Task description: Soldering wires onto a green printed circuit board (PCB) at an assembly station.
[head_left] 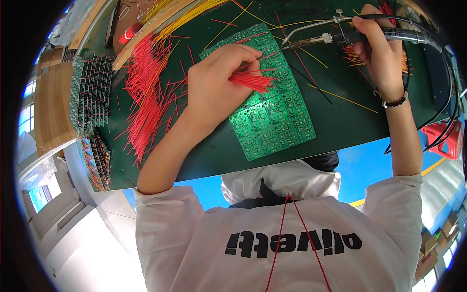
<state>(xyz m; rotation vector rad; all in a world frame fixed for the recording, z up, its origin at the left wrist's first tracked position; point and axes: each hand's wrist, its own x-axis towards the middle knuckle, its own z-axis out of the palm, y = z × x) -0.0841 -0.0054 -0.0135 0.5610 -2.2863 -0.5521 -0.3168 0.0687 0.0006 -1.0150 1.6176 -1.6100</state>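
Red wires [257,82] are gripped by left hand [214,80], soldering iron [348,36] by right hand [382,56]; shirt [233,272] bears black lettering [288,243]

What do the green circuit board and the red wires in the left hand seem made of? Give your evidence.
Green circuit board: probably resin laminate with a glossy coating, judging by its bright reflections. Red wires: likely plastic-insulated, smooth, given their even colour; their cores are too small to tell.

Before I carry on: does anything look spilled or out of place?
Yes, some scatter: left of the board, the red wires splay at odd angles; to its right, a yellow wire lies alone, away from the yellow bundle at the top. They look strewn rather than sorted. No damage can be made out.
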